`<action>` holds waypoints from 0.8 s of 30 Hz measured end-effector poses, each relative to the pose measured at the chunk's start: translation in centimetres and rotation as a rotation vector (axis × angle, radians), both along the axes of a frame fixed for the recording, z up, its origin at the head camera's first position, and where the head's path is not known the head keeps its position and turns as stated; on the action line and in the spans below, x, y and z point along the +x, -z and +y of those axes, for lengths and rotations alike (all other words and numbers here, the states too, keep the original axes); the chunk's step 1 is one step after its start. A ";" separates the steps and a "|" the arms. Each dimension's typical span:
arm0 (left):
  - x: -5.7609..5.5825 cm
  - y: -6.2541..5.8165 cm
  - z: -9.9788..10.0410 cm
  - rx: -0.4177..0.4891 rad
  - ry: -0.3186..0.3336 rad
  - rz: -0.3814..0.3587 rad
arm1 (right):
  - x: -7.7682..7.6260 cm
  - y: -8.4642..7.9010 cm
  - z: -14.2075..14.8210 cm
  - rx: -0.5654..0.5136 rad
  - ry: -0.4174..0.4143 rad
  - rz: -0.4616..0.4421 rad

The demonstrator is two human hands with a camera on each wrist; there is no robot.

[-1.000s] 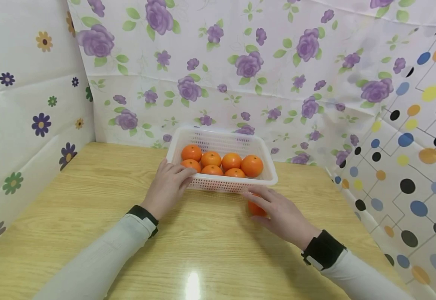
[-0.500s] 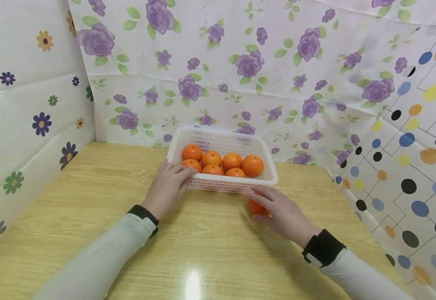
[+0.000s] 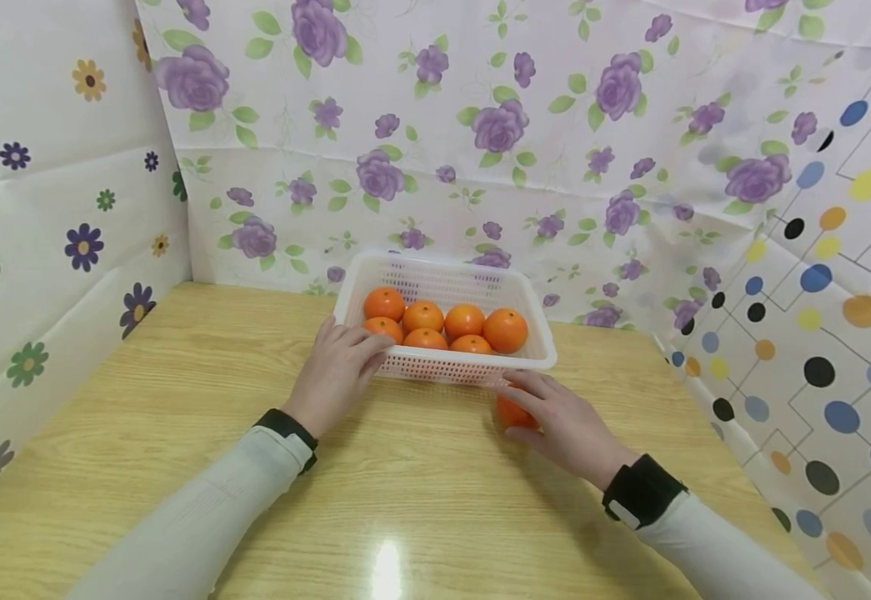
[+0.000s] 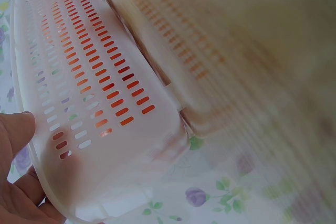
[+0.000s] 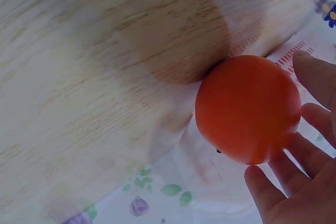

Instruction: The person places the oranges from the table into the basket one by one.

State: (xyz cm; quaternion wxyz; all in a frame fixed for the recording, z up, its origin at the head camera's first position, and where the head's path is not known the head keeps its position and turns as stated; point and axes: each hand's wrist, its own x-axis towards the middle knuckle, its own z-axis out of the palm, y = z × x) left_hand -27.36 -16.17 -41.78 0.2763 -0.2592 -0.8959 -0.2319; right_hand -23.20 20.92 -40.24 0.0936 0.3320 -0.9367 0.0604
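A white plastic basket with slotted walls stands at the back of the table, holding several mandarins. My left hand grips its near left corner, fingers over the rim and thumb on the outer wall. In the left wrist view, the thumb lies against the rim. A single mandarin sits on the table in front of the basket's near right corner. Around its far and right sides my right hand is spread, fingertips at the skin. The thumb stands slightly apart from the fruit in the right wrist view.
The wooden table runs to a purple-flowered cloth close behind the basket. A daisy-patterned cloth hangs on the left, and a dotted one on the right.
Both hands, the basket and the loose mandarin stay almost still. The right hand shows only a very slight shift; the view itself moves a little.
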 end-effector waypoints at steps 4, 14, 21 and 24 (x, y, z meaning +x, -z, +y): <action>0.0 0.0 0.0 0.000 0.001 0.006 | -0.2 0.2 0.1 0.002 0.001 -0.004; 0.0 0.1 0.0 0.002 0.001 0.011 | -0.6 0.6 0.1 -0.020 0.001 -0.013; 0.0 0.1 0.0 0.009 0.005 0.021 | -0.9 0.8 0.1 -0.016 -0.001 -0.023; 0.0 0.1 0.0 0.009 0.003 0.026 | -0.9 0.9 0.1 -0.011 0.000 -0.024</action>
